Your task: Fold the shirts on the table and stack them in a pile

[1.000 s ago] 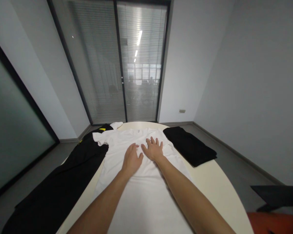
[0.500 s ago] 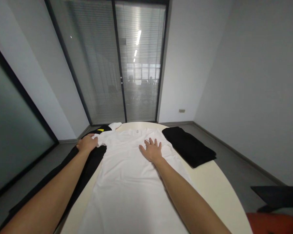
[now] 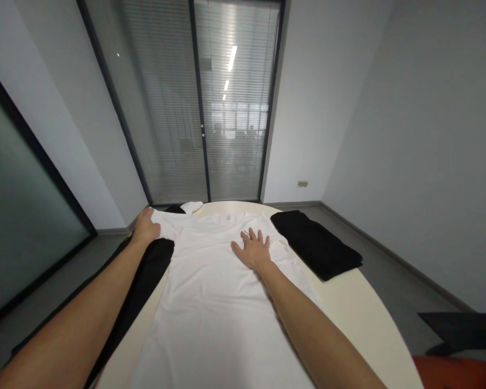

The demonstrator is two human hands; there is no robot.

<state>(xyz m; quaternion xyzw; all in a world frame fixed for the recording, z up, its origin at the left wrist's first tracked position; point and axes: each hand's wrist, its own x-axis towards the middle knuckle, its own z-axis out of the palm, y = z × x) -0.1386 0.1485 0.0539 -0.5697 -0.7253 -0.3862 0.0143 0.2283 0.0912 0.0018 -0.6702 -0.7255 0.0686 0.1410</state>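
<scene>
A white T-shirt (image 3: 210, 292) lies spread over the table, its neckline at the far side. My left hand (image 3: 146, 227) is closed on the end of its left sleeve, which is drawn out over black clothing. Flat on the upper right chest of the shirt rests my right hand (image 3: 254, 250), fingers spread, holding nothing. Beneath my left hand and forearm lies the black garment (image 3: 154, 265), partly hidden by them. To the right of the shirt is a folded black cloth item (image 3: 314, 243).
The pale round-edged table (image 3: 360, 308) carries all the clothing. A small white piece of cloth (image 3: 192, 207) lies at its far edge. A chair with a red seat (image 3: 457, 373) stands at the lower right. Beyond are a glass door with blinds (image 3: 235, 162) and grey walls.
My left hand has pulled the sleeve outward and slightly up, so it is straighter and covers the yellow mark on the black clothing. My right hand stays in place on the shirt.
</scene>
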